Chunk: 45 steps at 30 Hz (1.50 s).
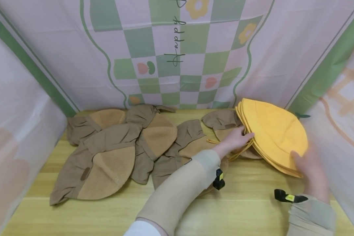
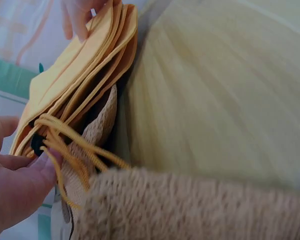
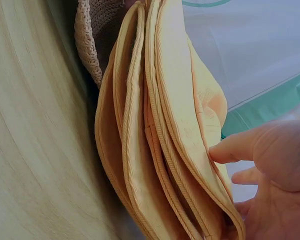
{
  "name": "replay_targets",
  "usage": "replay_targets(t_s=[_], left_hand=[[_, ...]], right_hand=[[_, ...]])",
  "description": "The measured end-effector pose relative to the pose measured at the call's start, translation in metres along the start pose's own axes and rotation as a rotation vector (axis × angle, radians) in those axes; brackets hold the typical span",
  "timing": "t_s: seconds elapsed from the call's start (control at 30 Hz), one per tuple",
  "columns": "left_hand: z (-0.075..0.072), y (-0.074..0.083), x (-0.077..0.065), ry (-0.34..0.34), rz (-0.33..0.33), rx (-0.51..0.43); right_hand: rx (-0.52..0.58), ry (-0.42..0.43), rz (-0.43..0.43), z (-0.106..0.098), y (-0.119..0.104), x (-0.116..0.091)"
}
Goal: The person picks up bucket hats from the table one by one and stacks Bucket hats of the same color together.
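A stack of yellow fabric hats (image 1: 274, 131) lies at the right, tilted over a brown-and-tan hat (image 1: 221, 118). My left hand (image 1: 237, 137) pinches the stack's left edge, thumb on the near side, beside the loose yellow cords (image 2: 70, 135) and a black cord lock (image 2: 37, 144). At the opposite edge, my right hand (image 1: 309, 164) holds the stack with its thumb on the top hat; its other fingers are partly hidden behind the brim. Several layered brims (image 3: 155, 130) fan apart in the right wrist view.
Several brown-and-tan hats lie overlapping across the wooden table (image 1: 239, 209), including a large one (image 1: 112, 170) at front left and another (image 1: 159, 134) behind it. A printed cloth (image 1: 191, 65) rises at the back, with cloth walls on both sides.
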<state>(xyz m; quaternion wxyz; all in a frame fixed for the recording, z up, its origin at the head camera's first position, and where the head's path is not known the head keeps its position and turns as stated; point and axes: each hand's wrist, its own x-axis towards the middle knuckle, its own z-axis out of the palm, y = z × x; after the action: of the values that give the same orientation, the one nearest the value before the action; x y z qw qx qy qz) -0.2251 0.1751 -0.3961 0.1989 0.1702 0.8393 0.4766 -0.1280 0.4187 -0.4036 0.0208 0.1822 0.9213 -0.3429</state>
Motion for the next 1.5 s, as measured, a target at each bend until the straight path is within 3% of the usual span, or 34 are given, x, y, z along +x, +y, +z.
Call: replay_targets(t_s=[0.17, 0.33, 0.53, 0.63, 0.8, 0.9, 1.07, 1.2, 1.4, 1.5], left_hand=[[-0.014, -0.008, 0.001, 0.009, 0.011, 0.061], [-0.030, -0.021, 0.004, 0.046, 0.106, 0.156], [-0.057, -0.033, 0.006, 0.051, 0.161, 0.503], [-0.067, -0.040, 0.005, 0.005, 0.207, 0.701], [-0.069, -0.049, 0.004, -0.095, 0.338, 1.049], [-0.065, -0.052, 0.004, -0.123, 0.374, 1.168], [-0.055, -0.052, 0.005, -0.125, 0.381, 1.271], [-0.050, -0.055, 0.008, -0.107, 0.369, 1.311], [-0.049, -0.059, 0.012, -0.043, 0.390, 1.320], [-0.050, -0.061, 0.013, -0.023, 0.408, 1.295]], right_hand=[[-0.077, 0.039, -0.026, 0.003, -0.001, 0.004], [-0.122, -0.007, -0.139, 0.006, 0.000, 0.005], [-0.120, -0.036, -0.176, 0.010, 0.000, 0.004], [-0.130, -0.038, -0.188, 0.011, -0.001, 0.003], [-0.152, -0.051, -0.203, 0.010, 0.001, 0.003], [-0.161, -0.062, -0.203, 0.009, 0.003, 0.004], [-0.171, -0.066, -0.202, 0.008, 0.004, 0.003], [-0.210, -0.013, -0.217, 0.007, 0.000, 0.001], [-0.299, 0.180, -0.376, 0.015, -0.020, 0.001], [-0.244, 0.146, -0.456, 0.024, -0.033, 0.000]])
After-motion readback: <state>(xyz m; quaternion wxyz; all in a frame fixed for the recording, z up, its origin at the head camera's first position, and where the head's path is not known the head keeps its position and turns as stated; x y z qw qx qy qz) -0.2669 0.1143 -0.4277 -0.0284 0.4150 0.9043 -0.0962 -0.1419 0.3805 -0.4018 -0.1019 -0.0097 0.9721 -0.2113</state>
